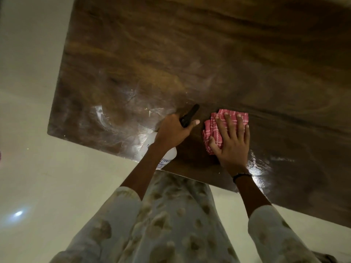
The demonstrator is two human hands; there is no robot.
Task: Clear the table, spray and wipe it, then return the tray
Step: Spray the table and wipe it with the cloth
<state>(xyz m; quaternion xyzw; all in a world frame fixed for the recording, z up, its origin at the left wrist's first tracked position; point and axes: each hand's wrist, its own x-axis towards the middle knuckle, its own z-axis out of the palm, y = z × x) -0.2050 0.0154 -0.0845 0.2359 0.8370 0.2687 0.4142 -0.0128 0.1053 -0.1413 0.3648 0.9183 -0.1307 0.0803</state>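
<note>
One dark wood-grain surface (209,54) fills most of the view, with wet glossy streaks near its left corner and along its near edge on the right. One white spray bottle (167,154) with a black trigger head sits low over the near edge; the left hand (173,130) grips its neck, fingers curled round it and the nozzle pointing away. Just beside it, one folded red cloth (220,128) with thin white checks lies flat on the surface under the right hand (232,141), whose fingers (228,122) are spread and straight, pressing it down.
</note>
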